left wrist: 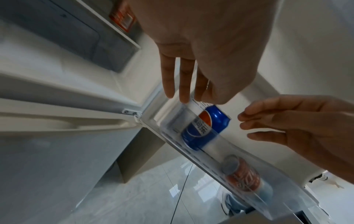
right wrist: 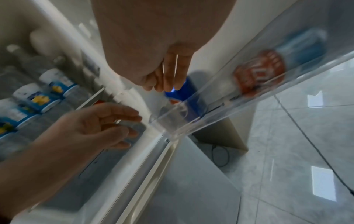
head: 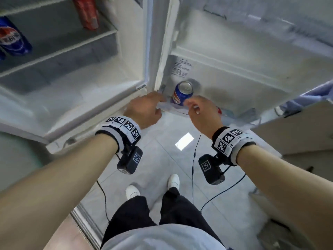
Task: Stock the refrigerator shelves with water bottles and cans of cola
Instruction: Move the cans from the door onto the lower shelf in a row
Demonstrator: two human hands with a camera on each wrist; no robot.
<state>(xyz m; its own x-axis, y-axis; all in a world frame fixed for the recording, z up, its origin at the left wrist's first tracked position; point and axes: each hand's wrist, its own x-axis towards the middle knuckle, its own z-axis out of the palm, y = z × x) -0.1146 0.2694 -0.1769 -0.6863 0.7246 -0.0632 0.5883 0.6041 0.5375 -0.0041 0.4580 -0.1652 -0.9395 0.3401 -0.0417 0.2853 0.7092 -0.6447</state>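
A blue cola can [head: 182,93] [left wrist: 205,128] [right wrist: 184,92] stands upright at the hinge end of the clear door bin [head: 173,109] [left wrist: 170,121] [right wrist: 220,109]. My right hand [head: 191,107] [left wrist: 247,125] [right wrist: 164,86] hovers at its top with loose fingers and grips nothing. My left hand [head: 156,103] [left wrist: 191,97] [right wrist: 124,125] reaches with straight fingers to the bin's end by the hinge and is empty. Further along the bin lie a red cola can [left wrist: 243,177] [right wrist: 258,74] and a blue-labelled bottle [right wrist: 302,45].
On the inner fridge shelves stand a blue can [head: 12,38] and a red can [head: 86,13]. Several water bottles [right wrist: 38,97] show in the right wrist view. A beige cabinet [head: 297,127] stands right of the open door. Cables trail over the tiled floor [head: 162,159].
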